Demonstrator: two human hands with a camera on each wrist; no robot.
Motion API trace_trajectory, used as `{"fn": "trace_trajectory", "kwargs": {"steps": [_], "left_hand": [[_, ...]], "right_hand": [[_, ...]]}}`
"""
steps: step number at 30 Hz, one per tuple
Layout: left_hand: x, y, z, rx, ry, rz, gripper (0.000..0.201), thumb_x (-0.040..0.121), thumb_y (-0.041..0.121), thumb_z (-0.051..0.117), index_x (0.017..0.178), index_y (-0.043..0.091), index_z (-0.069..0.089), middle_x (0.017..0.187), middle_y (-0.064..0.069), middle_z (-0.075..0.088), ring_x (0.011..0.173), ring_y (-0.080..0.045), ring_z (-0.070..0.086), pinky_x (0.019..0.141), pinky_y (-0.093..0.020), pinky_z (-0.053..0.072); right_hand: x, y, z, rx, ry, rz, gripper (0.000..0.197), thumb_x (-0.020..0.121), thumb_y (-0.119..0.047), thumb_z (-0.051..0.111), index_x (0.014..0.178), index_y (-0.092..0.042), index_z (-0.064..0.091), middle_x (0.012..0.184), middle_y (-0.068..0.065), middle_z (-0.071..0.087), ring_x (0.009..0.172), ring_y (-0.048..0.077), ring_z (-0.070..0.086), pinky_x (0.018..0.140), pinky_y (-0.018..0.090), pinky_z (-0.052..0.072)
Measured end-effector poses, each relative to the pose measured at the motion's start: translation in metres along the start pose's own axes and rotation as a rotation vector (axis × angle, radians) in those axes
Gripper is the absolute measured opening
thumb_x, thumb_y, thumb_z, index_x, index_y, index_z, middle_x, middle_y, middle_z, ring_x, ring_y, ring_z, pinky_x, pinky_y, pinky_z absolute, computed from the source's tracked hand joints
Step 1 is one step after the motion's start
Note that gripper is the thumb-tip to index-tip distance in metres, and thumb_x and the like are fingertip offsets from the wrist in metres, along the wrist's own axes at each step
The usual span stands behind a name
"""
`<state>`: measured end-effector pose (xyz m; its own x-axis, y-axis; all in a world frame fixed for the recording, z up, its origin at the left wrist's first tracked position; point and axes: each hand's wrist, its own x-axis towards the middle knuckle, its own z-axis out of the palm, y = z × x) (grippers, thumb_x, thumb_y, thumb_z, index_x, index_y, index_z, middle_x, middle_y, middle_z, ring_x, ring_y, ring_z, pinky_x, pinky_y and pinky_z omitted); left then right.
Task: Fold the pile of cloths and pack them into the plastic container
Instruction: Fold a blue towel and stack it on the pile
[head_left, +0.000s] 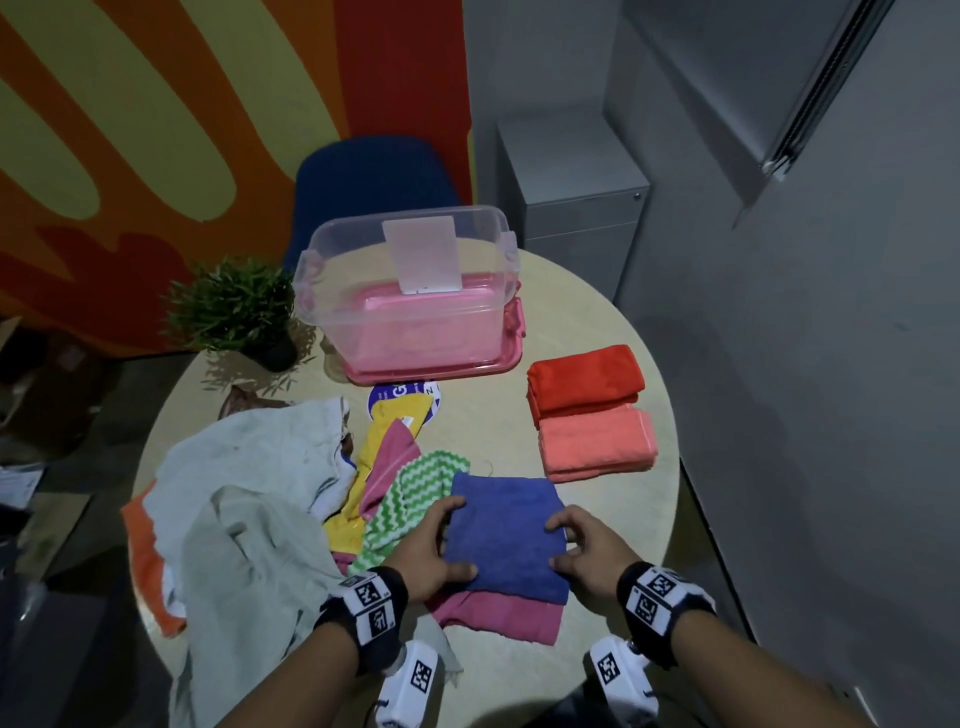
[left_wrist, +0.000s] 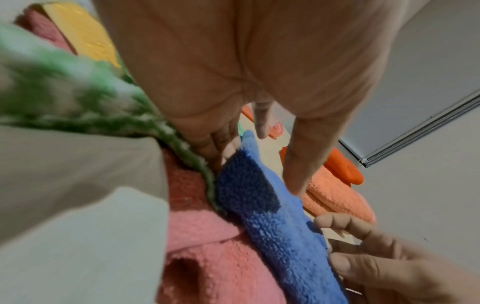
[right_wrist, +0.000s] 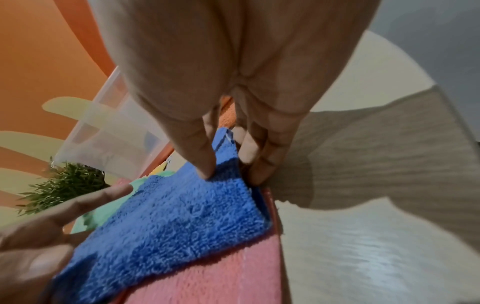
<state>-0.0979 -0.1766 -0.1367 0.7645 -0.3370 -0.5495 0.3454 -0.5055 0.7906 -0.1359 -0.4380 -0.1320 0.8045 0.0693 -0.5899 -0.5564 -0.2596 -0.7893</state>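
Folded blue cloth (head_left: 506, 530) at lower centre of the head view, long axis running up and down the frame, lying on a pink cloth (head_left: 498, 613). Left hand (head_left: 434, 551) pinching its left edge, right hand (head_left: 584, 551) pinching its right edge. Plastic container (head_left: 410, 291) upper centre on the table (head_left: 597, 660); unfolded pile (head_left: 249, 499) at left.
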Motion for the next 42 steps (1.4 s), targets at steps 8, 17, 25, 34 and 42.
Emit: {"fn": "trace_trajectory", "kwargs": {"steps": [8,17,25,34,42], "left_hand": [[0.005,-0.002,-0.001,0.139,0.052,0.059,0.057,0.091,0.003,0.065,0.14,0.026,0.049,0.14,0.009,0.047,0.128,-0.009,0.046,0.102,-0.017,0.039],[-0.014,-0.019,-0.003,0.584,0.003,0.16,0.052,0.071,0.03,0.081,0.109,0.039,0.047,0.121,0.008,0.032,0.111,-0.013,0.046,0.093,-0.018,0.04],[-0.01,-0.014,-0.009,0.593,0.117,0.364,0.03,0.091,0.037,0.056,0.114,0.022,0.068,0.137,0.013,0.048,0.125,-0.01,0.044,0.108,-0.027,0.036],[0.021,0.004,-0.014,0.33,0.213,0.093,0.022,0.102,0.039,0.046,0.102,0.018,0.054,0.094,-0.003,0.067,0.084,-0.019,0.063,0.073,-0.031,0.046],[0.043,0.008,-0.014,0.228,0.167,0.035,0.035,0.093,0.048,0.058,0.116,0.025,0.046,0.095,-0.002,0.064,0.086,-0.021,0.065,0.079,-0.036,0.053]], "right_hand": [[0.005,0.009,0.003,-0.117,0.058,0.008,0.023,0.082,0.002,0.067,0.098,-0.015,0.066,0.086,0.004,0.064,0.061,0.017,0.058,0.059,0.029,0.05],[-0.007,0.024,0.012,-0.731,-0.045,-0.274,0.058,0.07,-0.023,0.073,0.115,-0.035,0.04,0.122,-0.009,0.016,0.095,0.02,0.055,0.088,0.026,0.051],[-0.008,0.026,0.007,-0.736,0.122,-0.389,0.025,0.087,-0.028,0.049,0.098,-0.019,0.07,0.142,-0.01,0.037,0.117,0.007,0.049,0.105,0.022,0.04],[0.006,0.009,0.007,-0.045,0.096,-0.114,0.016,0.096,-0.048,0.057,0.105,-0.035,0.057,0.101,-0.006,0.068,0.097,0.014,0.064,0.089,0.039,0.053],[0.034,0.01,0.008,-0.284,0.249,-0.044,0.018,0.095,-0.035,0.058,0.11,-0.025,0.055,0.097,-0.002,0.066,0.088,0.014,0.062,0.079,0.035,0.051]]}}
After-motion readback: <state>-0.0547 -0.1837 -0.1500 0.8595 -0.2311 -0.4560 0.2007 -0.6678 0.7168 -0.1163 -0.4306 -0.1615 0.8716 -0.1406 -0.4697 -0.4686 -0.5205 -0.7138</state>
